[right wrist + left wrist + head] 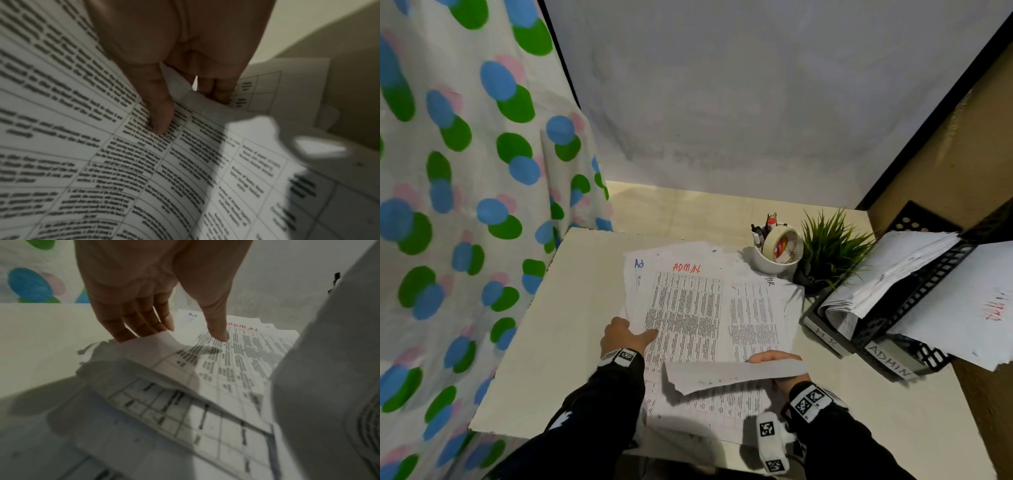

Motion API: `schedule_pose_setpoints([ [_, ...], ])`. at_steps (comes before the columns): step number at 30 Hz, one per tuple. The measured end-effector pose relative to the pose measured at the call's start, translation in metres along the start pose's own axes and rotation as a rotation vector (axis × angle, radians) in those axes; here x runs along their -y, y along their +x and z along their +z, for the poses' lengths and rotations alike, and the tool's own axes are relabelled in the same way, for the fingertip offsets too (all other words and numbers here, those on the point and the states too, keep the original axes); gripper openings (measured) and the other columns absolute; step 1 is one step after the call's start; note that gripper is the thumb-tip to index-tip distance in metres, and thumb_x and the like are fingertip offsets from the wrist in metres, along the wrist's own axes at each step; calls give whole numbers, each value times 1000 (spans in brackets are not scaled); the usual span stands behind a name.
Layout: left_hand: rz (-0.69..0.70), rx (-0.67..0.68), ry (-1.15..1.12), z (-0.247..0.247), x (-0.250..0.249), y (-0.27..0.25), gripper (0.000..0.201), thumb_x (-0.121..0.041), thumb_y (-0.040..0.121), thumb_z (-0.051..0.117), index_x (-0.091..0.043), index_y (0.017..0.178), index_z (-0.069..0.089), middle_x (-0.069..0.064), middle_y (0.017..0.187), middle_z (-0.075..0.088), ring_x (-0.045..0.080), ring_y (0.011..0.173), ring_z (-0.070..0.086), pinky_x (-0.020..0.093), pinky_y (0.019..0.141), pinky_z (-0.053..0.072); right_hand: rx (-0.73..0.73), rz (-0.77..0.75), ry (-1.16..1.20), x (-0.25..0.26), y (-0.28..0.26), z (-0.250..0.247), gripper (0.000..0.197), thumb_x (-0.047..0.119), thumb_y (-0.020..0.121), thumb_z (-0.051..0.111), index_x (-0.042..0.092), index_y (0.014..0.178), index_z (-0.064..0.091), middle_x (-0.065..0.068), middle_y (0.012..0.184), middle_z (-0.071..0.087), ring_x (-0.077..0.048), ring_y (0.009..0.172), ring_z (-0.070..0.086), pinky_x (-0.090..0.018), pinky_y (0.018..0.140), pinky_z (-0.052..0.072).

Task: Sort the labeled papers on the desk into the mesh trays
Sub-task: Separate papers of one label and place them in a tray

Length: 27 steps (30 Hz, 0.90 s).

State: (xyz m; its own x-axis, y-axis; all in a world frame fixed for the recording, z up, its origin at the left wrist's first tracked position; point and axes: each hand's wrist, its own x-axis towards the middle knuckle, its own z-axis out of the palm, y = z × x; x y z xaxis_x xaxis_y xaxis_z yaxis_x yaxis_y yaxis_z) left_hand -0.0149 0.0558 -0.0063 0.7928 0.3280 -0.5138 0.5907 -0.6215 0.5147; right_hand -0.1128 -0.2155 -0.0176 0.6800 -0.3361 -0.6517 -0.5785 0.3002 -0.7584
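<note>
A loose pile of printed papers [709, 329] lies mid-desk. The top sheet [685, 308] is marked ADMIN in red; beside it a sheet marked HR [756, 315] shows. My left hand [633, 334] pinches the ADMIN sheet [246, 353] at its left edge, the left hand [180, 335] with thumb on top and fingers underneath. My right hand [774, 358] grips the near edge of a printed sheet [736, 373] that curls up. In the right wrist view the right hand [189, 112] has its thumb on the print [102, 162]. Two black mesh trays stand at right, labelled HR [825, 337] and ADMIN [890, 363].
Both trays hold papers [887, 270], and one sheet [976, 308] overhangs the ADMIN tray. A white cup [779, 253] with pens and a tape roll and a small green plant [832, 246] stand behind the pile. A dotted curtain [465, 205] hangs along the desk's left side.
</note>
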Motion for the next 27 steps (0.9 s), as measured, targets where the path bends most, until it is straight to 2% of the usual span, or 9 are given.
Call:
schedule_pose_setpoints([
  [3,42,-35,20,-4,1,4,31,-24,74,74,-10,97,57,14,111,63,32,101,60,34,84,45,-31,35,38,-4,0,3,39,-17,74,47,2,49,70,-15,51,63,-27,54,52,-26,55,42],
  [7,150,-76,53,-5,2,2,13,-17,81,66,-9,90,69,15,93,68,33,89,63,33,80,49,-13,32,-38,6,-8,5,33,-27,71,53,-2,60,70,-5,45,63,-17,43,58,-18,43,46],
  [9,231,-112,-3,-6,6,0,14,-13,86,58,-8,81,70,19,81,68,33,77,62,36,69,50,12,65,-43,12,-13,5,17,-21,67,67,-10,81,69,-11,62,71,-19,61,69,-27,68,56],
  [11,288,-151,-106,-10,11,-3,19,-9,90,52,-7,89,70,20,80,68,32,74,60,29,62,43,26,123,1,14,-14,4,32,-13,64,74,-9,95,67,-18,90,73,-33,88,69,-45,93,49],
  [15,319,-83,-318,-24,15,-15,31,-3,94,44,-21,71,56,4,66,53,22,65,46,23,55,32,48,123,61,21,-18,9,43,-17,65,70,-7,107,64,-18,106,71,-35,98,66,-45,94,45],
  [19,317,131,-480,-27,22,-32,34,8,91,43,-15,78,65,-4,87,67,8,82,60,16,70,42,61,57,65,25,-14,22,45,-13,62,73,-7,105,62,-9,84,76,-28,84,70,-49,100,43],
  [22,309,209,-446,-15,27,-42,43,17,86,41,-14,68,65,-11,71,69,12,78,60,16,70,43,83,6,39,35,-18,30,21,-18,71,64,-10,90,64,-9,70,74,-27,74,69,-39,82,52],
  [24,285,236,-420,-6,28,-44,48,23,81,39,-12,59,63,-11,57,65,16,70,57,16,66,42,57,-13,10,42,-21,33,18,-22,71,61,-7,79,64,-8,62,72,-27,66,67,-39,75,55],
  [27,167,298,-411,1,23,-43,50,26,72,33,-7,57,68,-9,43,55,17,50,45,17,50,36,32,-24,53,42,-23,33,43,-30,68,53,-10,107,57,-16,80,66,-26,66,66,-26,54,57],
])
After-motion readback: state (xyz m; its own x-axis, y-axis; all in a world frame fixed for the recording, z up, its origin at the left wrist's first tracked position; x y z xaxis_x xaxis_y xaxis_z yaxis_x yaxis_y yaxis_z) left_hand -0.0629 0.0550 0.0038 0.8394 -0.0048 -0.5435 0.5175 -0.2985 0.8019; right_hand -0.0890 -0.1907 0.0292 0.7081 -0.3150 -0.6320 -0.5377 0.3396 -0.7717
